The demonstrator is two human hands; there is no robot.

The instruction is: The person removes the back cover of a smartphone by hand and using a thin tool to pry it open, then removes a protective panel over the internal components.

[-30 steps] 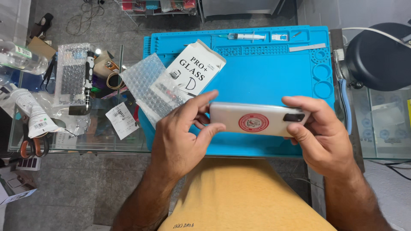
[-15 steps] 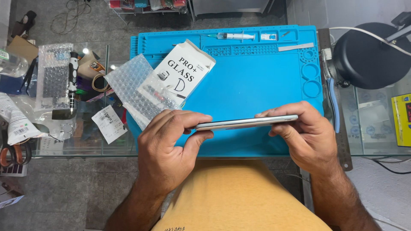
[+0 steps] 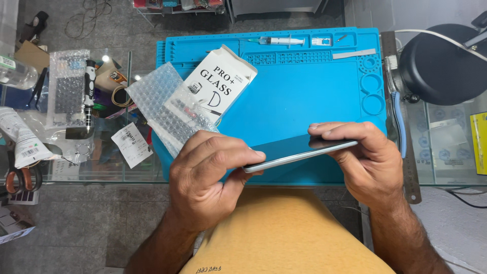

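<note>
We hold a phone (image 3: pixel 299 153) edge-on above the blue mat (image 3: pixel 299 96), left hand (image 3: pixel 208 177) fingers (image 3: pixel 238 152) pinching its near end, right hand (image 3: pixel 368 162) fingers clasping its far end, white box (image 3: pixel 220 83) and bubble wrap (image 3: pixel 162 104) just behind the left hand.

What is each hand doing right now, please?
Left hand: closed on the left end of the phone.
Right hand: closed on the phone's right end, held edge-on above the blue mat.

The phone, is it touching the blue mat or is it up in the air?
Apart. The head view shows the phone held edge-on between the left hand and right hand, lifted above the blue mat.
</note>
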